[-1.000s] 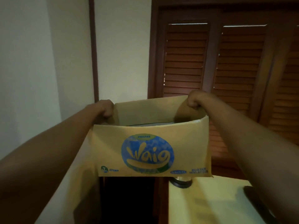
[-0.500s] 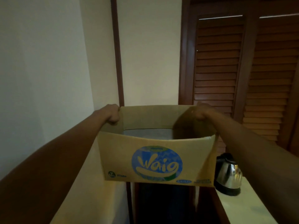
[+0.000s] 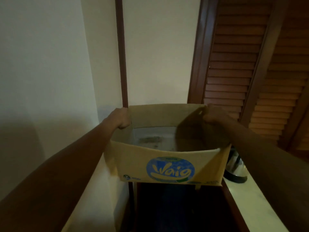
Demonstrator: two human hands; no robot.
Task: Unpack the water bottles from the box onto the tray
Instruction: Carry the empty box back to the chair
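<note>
Matt cardboard box (image 3: 167, 158), shiny metal kettle (image 3: 236, 166), slatted varnished wood shutters (image 3: 234, 64).

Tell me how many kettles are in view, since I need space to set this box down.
1. A steel kettle stands on the pale counter at right, partly hidden behind the box. Others may be hidden.

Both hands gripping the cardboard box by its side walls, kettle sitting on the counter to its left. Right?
Not quite. The head view shows the kettle on the counter to the right of the box. The left hand and right hand do grip its side walls.
</note>
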